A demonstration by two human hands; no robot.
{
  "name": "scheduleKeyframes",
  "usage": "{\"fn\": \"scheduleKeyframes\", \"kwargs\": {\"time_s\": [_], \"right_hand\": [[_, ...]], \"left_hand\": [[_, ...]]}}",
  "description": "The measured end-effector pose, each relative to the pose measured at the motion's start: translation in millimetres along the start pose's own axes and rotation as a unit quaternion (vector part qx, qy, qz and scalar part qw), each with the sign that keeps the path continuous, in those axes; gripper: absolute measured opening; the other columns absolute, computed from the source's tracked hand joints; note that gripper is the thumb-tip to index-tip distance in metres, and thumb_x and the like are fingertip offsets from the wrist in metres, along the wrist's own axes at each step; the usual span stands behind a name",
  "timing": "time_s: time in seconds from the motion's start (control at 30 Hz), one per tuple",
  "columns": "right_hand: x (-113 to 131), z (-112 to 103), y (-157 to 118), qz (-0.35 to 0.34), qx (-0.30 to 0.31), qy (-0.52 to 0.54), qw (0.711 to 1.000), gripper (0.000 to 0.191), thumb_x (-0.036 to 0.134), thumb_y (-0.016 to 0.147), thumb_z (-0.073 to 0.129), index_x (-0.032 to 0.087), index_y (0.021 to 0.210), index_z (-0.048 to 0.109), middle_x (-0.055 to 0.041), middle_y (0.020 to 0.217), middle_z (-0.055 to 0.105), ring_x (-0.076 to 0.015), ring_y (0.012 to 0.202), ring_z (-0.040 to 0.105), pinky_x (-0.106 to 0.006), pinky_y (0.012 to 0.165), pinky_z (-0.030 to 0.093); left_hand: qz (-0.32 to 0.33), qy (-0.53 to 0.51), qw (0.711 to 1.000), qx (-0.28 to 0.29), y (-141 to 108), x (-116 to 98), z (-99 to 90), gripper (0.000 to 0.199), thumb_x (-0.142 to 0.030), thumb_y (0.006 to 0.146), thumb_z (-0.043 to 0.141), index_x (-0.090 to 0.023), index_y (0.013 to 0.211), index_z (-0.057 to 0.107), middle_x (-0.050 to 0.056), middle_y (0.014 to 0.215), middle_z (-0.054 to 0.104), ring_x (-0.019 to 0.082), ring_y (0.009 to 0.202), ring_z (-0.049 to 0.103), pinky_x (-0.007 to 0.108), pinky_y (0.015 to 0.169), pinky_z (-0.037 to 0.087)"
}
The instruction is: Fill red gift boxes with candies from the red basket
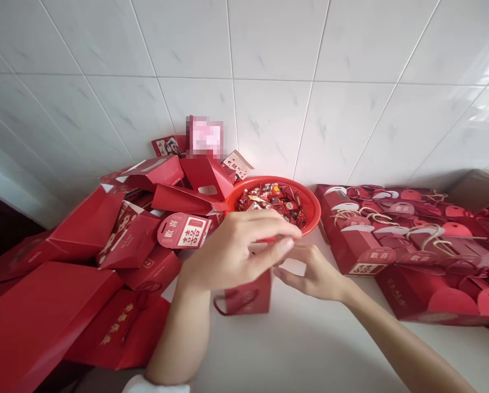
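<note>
In the middle, a small red gift box stands on the white tabletop, a dark red cord loop hanging at its left side. My left hand is over the box and hides its top; its fingers point right, with the thumb drawn close to them. Whatever lies between those fingertips is hidden. Curled in from the right, my right hand has thumb and fingers at the box's upper right edge, around a pale patch that looks like a flap. Just behind both hands sits a red plastic basket of wrapped sweets.
Red boxes and flattened cartons are heaped on the left. To the right, rows of closed red gift boxes with rope handles sit in larger red trays. A brown carton is at the far right. A tiled wall rises behind.
</note>
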State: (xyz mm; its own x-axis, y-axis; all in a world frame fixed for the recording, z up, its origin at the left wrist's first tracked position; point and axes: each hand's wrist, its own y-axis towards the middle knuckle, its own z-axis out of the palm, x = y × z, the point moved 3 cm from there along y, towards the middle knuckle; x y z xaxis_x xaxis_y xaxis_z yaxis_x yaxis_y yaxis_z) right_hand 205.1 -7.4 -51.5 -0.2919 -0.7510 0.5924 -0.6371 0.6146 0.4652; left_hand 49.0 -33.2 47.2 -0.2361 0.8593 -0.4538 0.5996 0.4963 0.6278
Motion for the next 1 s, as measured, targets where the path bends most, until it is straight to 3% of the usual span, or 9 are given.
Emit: {"fn": "scheduleKeyframes", "kwargs": {"time_s": [0.1, 0.3, 0.43, 0.6, 0.7, 0.77, 0.83, 0.93, 1.0], "right_hand": [[4.0, -15.0, -18.9, 0.002, -0.022, 0.003, 1.000, 0.013, 0.021, 0.095, 0.060, 0.020, 0.082, 0.062, -0.0054, 0.093, 0.070, -0.0156, 0.083, 0.068, -0.029, 0.076, 0.057], [-13.3, -12.5, -49.3, 0.014, -0.043, -0.068, 0.997, 0.015, 0.017, 0.097, 0.052, 0.022, 0.086, 0.060, -0.0082, 0.097, 0.069, -0.0166, 0.079, 0.066, -0.029, 0.070, 0.055], [-16.0, -15.2, -51.8, 0.014, -0.042, -0.101, 0.994, 0.020, 0.008, 0.094, 0.047, 0.021, 0.097, 0.062, -0.0102, 0.102, 0.068, -0.0188, 0.084, 0.068, -0.031, 0.072, 0.057], [-11.2, -13.3, -42.9, 0.074, 0.034, -0.137, 0.987, 0.064, -0.004, 0.078, 0.039, 0.024, 0.134, 0.055, -0.0117, 0.139, 0.060, -0.0216, 0.103, 0.070, -0.031, 0.076, 0.059], [-9.6, -10.1, -39.5, 0.085, 0.079, -0.145, 0.983, 0.076, -0.006, 0.072, 0.039, 0.025, 0.140, 0.053, -0.0102, 0.142, 0.058, -0.0210, 0.097, 0.071, -0.029, 0.070, 0.057], [-9.2, -10.8, -39.6, 0.082, 0.079, -0.126, 0.986, 0.072, -0.007, 0.074, 0.040, 0.026, 0.137, 0.057, -0.0089, 0.135, 0.063, -0.0205, 0.097, 0.070, -0.029, 0.071, 0.056], [-7.9, -14.9, -41.3, 0.068, 0.056, -0.089, 0.992, 0.060, -0.005, 0.078, 0.044, 0.024, 0.127, 0.063, -0.0086, 0.121, 0.068, -0.0203, 0.096, 0.067, -0.030, 0.074, 0.056], [-4.6, -23.8, -45.3, 0.056, 0.029, -0.019, 0.998, 0.028, 0.004, 0.087, 0.054, 0.021, 0.105, 0.067, -0.0082, 0.103, 0.068, -0.0196, 0.090, 0.066, -0.033, 0.078, 0.056], [-2.6, -28.3, -48.0, 0.061, 0.031, 0.030, 0.997, 0.006, 0.016, 0.091, 0.061, 0.020, 0.089, 0.065, -0.0095, 0.106, 0.068, -0.0209, 0.096, 0.066, -0.035, 0.084, 0.056]], "left_hand": [[-0.091, 0.043, 0.994, 0.043, -0.9, 22.7, -4.1, 0.021, -0.023, 0.097, 0.054, -0.021, 0.097, 0.075, 0.002, 0.095, 0.075, 0.017, 0.089, 0.069, 0.028, 0.085, 0.053], [-0.226, 0.054, 0.942, 0.242, -2.5, 58.8, 22.0, 0.014, -0.022, 0.083, 0.064, -0.023, 0.090, 0.076, 0.003, 0.100, 0.072, 0.020, 0.090, 0.067, 0.028, 0.078, 0.050], [-0.251, 0.082, 0.929, 0.260, -1.5, 68.7, 33.9, 0.022, -0.018, 0.084, 0.057, -0.024, 0.084, 0.078, 0.004, 0.103, 0.068, 0.022, 0.094, 0.065, 0.029, 0.081, 0.049], [-0.285, 0.111, 0.911, 0.275, -6.2, 78.8, 35.6, 0.040, -0.013, 0.077, 0.055, -0.029, 0.105, 0.078, 0.005, 0.108, 0.063, 0.023, 0.102, 0.064, 0.030, 0.086, 0.049], [-0.309, 0.118, 0.888, 0.321, -7.8, 77.2, 32.6, 0.049, -0.017, 0.069, 0.063, -0.031, 0.114, 0.075, 0.003, 0.101, 0.064, 0.025, 0.097, 0.065, 0.028, 0.076, 0.048], [-0.323, 0.124, 0.876, 0.336, -7.3, 73.8, 28.6, 0.059, -0.024, 0.067, 0.070, -0.031, 0.125, 0.070, 0.003, 0.100, 0.067, 0.027, 0.100, 0.065, 0.027, 0.075, 0.048], [-0.344, 0.125, 0.866, 0.341, -7.8, 72.2, 24.6, 0.071, -0.033, 0.065, 0.076, -0.030, 0.134, 0.064, 0.004, 0.111, 0.070, 0.031, 0.113, 0.062, 0.030, 0.082, 0.049], [-0.359, 0.111, 0.860, 0.345, -10.5, 74.8, 21.9, 0.082, -0.041, 0.060, 0.082, -0.028, 0.139, 0.060, 0.007, 0.139, 0.063, 0.035, 0.130, 0.054, 0.035, 0.096, 0.048], [-0.351, 0.098, 0.866, 0.343, -12.1, 78.1, 22.0, 0.085, -0.042, 0.057, 0.084, -0.028, 0.138, 0.060, 0.007, 0.144, 0.060, 0.035, 0.132, 0.053, 0.037, 0.101, 0.046]]}}
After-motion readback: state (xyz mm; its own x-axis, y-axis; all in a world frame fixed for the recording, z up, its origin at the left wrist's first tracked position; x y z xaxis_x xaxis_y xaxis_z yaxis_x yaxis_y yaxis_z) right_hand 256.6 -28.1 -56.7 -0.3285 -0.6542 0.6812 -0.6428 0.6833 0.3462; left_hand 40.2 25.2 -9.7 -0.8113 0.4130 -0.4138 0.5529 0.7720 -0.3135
